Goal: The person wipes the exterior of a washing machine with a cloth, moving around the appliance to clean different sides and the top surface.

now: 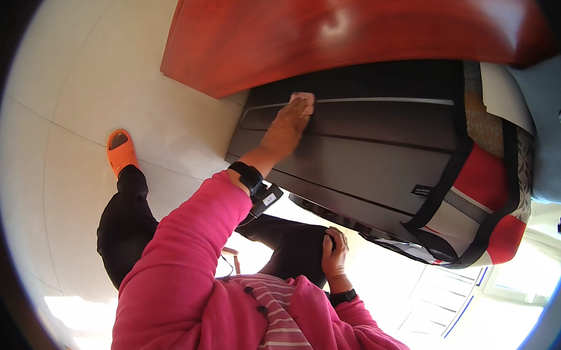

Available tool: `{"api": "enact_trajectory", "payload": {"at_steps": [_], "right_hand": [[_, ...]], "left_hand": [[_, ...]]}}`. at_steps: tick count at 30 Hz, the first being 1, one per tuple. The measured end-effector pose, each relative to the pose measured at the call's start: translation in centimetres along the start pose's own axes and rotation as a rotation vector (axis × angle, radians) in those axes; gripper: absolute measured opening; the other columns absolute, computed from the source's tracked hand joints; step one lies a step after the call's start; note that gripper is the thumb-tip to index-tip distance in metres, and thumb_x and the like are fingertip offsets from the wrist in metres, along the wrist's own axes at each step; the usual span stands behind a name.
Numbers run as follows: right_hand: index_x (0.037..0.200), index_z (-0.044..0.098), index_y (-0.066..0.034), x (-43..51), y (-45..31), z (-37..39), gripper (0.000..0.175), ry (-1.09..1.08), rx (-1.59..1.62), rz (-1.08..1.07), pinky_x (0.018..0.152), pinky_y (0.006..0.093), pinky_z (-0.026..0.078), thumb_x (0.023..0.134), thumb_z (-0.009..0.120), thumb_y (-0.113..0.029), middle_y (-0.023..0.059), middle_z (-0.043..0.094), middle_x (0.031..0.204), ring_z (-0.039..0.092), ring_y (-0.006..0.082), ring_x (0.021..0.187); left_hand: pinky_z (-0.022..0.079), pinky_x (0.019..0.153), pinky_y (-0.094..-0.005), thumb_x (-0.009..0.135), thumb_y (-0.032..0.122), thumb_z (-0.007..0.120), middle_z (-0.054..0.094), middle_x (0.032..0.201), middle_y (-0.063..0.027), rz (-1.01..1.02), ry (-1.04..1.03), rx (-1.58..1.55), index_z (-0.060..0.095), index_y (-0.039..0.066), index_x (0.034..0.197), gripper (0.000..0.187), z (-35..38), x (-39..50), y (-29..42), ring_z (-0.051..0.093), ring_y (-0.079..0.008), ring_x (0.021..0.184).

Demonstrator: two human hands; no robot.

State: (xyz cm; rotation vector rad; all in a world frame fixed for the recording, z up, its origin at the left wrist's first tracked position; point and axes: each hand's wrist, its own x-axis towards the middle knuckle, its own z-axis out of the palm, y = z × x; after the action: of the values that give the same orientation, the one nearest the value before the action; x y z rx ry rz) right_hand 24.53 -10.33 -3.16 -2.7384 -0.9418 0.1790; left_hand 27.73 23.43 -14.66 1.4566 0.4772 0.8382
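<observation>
My left hand reaches forward with a folded pink cloth held under its fingers. The cloth lies against a dark panelled surface, at the thin silver strip near its far side. What larger object the panel belongs to, I cannot tell. My right hand rests on my knee in dark trousers, its fingers bent over the knee and nothing seen in it. Both wrists wear black straps, and the left one carries a small black device.
Glossy reddish-brown wooden furniture overhangs the panel's far side. A black-edged fabric cover with red and pale patches lies over the panel's right end. An orange clog is on my foot on the tiled floor.
</observation>
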Motion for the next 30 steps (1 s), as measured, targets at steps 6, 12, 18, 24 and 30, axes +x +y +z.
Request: {"api": "enact_trajectory", "payload": {"at_steps": [6, 12, 18, 24, 30], "right_hand": [[0.100, 0.065, -0.0024, 0.1, 0.4, -0.1, 0.015, 0.011, -0.045, 0.010, 0.089, 0.0388, 0.049, 0.091, 0.057, -0.012, 0.0170, 0.067, 0.105, 0.064, 0.0347, 0.099], [0.100, 0.065, -0.0025, 0.0, 1.0, -0.2, 0.015, -0.007, -0.048, 0.018, 0.089, 0.0390, 0.049, 0.091, 0.056, -0.010, 0.0164, 0.067, 0.105, 0.064, 0.0341, 0.099], [0.100, 0.065, -0.0037, 0.0, 1.1, -0.2, 0.015, -0.008, -0.035, 0.072, 0.089, 0.0396, 0.049, 0.091, 0.058, -0.012, 0.0152, 0.067, 0.105, 0.063, 0.0338, 0.099], [0.101, 0.065, -0.0020, 0.1, 1.0, 0.2, 0.016, -0.006, 0.004, 0.095, 0.091, 0.0403, 0.048, 0.092, 0.057, -0.013, 0.0143, 0.067, 0.105, 0.062, 0.0324, 0.100], [0.101, 0.066, -0.0027, 0.2, 1.6, 0.4, 0.017, -0.001, 0.002, 0.115, 0.089, 0.0402, 0.048, 0.093, 0.056, -0.014, 0.0147, 0.067, 0.101, 0.062, 0.0332, 0.097]], "left_hand": [[0.033, 0.114, -0.0415, 0.097, 0.015, 0.055, 0.044, 0.144, -0.0219, 0.254, 0.023, -0.033, 0.041, 0.003, 0.143, 0.049, 1.7, 1.3, 6.4, 0.041, -0.0377, 0.135], [0.025, 0.117, -0.0463, 0.096, 0.021, 0.057, 0.031, 0.156, -0.0168, 0.394, -0.257, -0.099, 0.035, 0.008, 0.150, 0.060, 2.5, 0.3, 16.0, 0.028, -0.0356, 0.144], [0.030, 0.114, -0.0455, 0.096, 0.019, 0.057, 0.040, 0.149, -0.0202, 0.316, -0.047, 0.045, 0.041, 0.004, 0.146, 0.055, 2.5, -0.3, 9.1, 0.037, -0.0375, 0.138], [0.037, 0.108, -0.0455, 0.102, 0.026, 0.047, 0.046, 0.143, -0.0232, -0.099, 0.026, 0.059, 0.046, 0.001, 0.141, 0.047, 0.9, -3.3, -4.9, 0.043, -0.0412, 0.132], [0.038, 0.108, -0.0437, 0.103, 0.031, 0.042, 0.053, 0.137, -0.0208, -0.326, -0.027, -0.031, 0.048, 0.007, 0.138, 0.043, 0.4, -5.8, -14.3, 0.044, -0.0404, 0.131]]}}
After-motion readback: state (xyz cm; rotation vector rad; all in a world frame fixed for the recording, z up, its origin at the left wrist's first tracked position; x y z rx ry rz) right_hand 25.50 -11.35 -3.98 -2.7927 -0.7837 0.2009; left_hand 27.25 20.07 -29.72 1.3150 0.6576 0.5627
